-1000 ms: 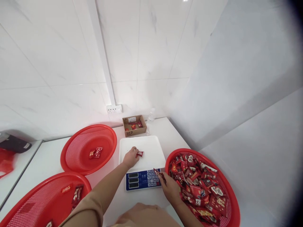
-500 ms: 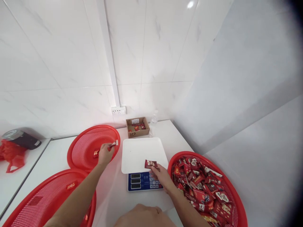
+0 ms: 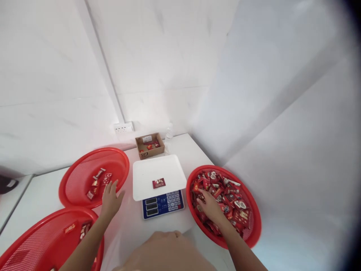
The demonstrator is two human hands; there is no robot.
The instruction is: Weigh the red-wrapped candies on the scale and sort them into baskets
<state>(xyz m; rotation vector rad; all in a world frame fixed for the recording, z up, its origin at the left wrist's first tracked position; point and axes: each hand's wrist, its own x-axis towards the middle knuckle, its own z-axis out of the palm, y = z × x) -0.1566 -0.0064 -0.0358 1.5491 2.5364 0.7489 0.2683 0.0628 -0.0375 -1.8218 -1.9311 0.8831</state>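
Note:
A white scale [image 3: 141, 180] with a blue keypad stands at the centre of the table, and one dark red candy packet [image 3: 158, 183] lies on its pan. My left hand [image 3: 111, 197] hovers open, fingers spread, over the near rim of the far left red basket [image 3: 73, 178], which holds several red packets [image 3: 97, 182]. My right hand [image 3: 210, 206] rests palm down among the many red packets in the right red basket [image 3: 254, 229]. Its fingers lie in the pile, and whether they grip a packet is hidden.
A third red basket [image 3: 34, 241] with a few packets sits at the near left. A small cardboard box [image 3: 149, 146] with packets and a clear bottle [image 3: 169, 132] stand by the back wall under a socket strip [image 3: 123, 127]. White walls close in behind and at the right.
My left hand let its packet go in the far left basket and drew back, open. My right hand left a packet on the scale pan and moved into the right basket.

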